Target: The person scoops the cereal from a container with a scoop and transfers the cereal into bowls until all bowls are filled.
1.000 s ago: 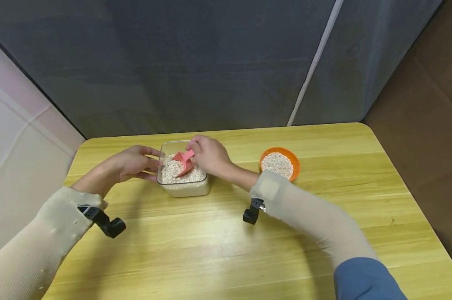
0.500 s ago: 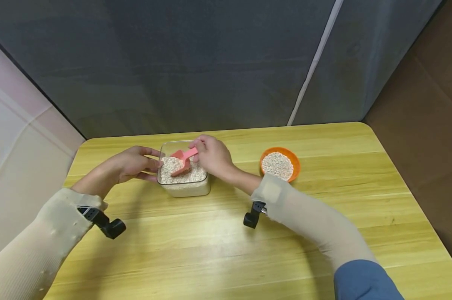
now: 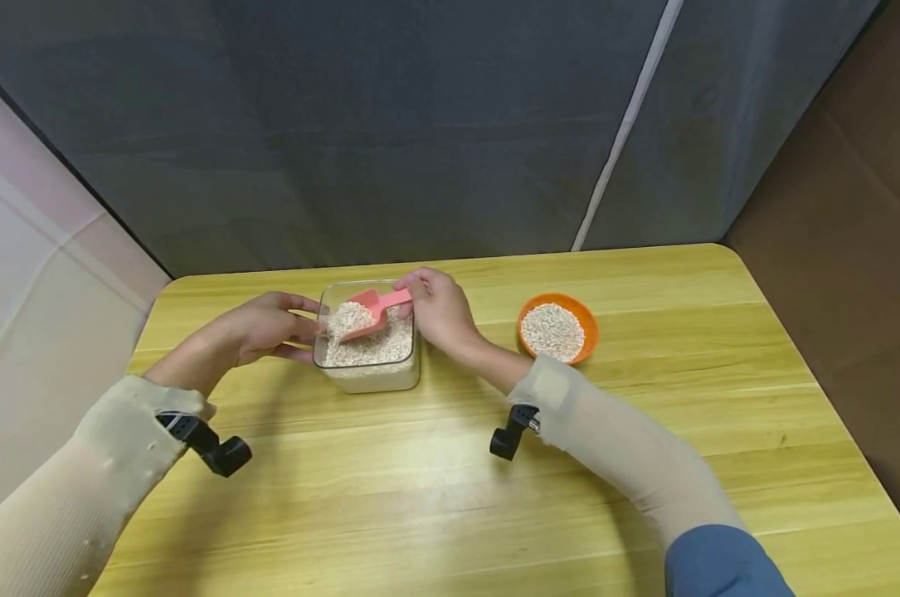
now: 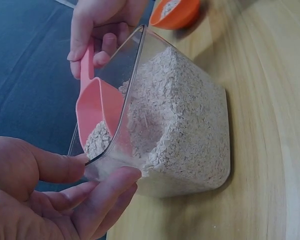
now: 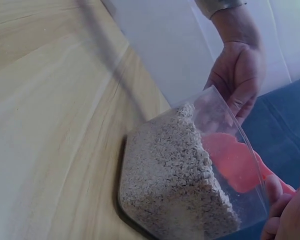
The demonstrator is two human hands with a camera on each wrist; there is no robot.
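Yellow wooden table (image 3: 450,497) w/ a dark grey curtain behind and a pale wall at left. Near the table's back edge, left of centre, stands a clear square container (image 3: 367,369) filled w/ oats (image 3: 363,348).

Left hand (image 3: 259,327) sits against the container's left wall: thumb and fingers lie almost straight along the plastic, touching it, not wrapped round it. Left wrist view shows the fingertips (image 4: 122,175) pressed to the near wall just below the rim.

Right hand (image 3: 438,308) pinches the handle of a pink scoop (image 3: 371,308) at the container's right rim, fingers curled round the handle. Scoop bowl is above the oats inside the container, tilted w/ handle end higher, carrying a heap of oats. In the right wrist view the scoop (image 5: 237,162) shows through the clear wall, above the oat surface.

Orange bowl (image 3: 586,319) w/ oats stands on the table to the right of the container, well apart from it, nothing touching it. Both forearms wear pale sleeves, each w/ a small black camera mount at the wrist.
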